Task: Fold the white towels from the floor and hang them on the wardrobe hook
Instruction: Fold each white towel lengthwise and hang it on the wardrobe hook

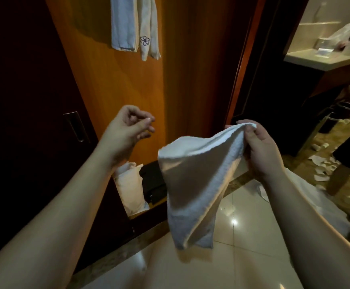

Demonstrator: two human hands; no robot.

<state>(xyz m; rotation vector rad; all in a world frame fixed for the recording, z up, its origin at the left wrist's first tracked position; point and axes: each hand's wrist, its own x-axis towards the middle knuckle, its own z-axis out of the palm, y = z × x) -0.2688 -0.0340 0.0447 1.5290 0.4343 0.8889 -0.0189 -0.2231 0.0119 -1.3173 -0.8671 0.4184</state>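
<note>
we face the wardrobe (170,80), where two hung towels (134,26) already drape at the top, well above our hands. the towel (193,184) we are working on hangs in the air in front of us, its long axis running down and a little left from the top corner. our right hand (259,147) pinches that corner shut. our left hand (128,130) is empty, fingers loosely curled, up and left of the cloth, apart from it. the loose upper edge lies right and slightly below it, so we judge the left hand reaches there next.
</note>
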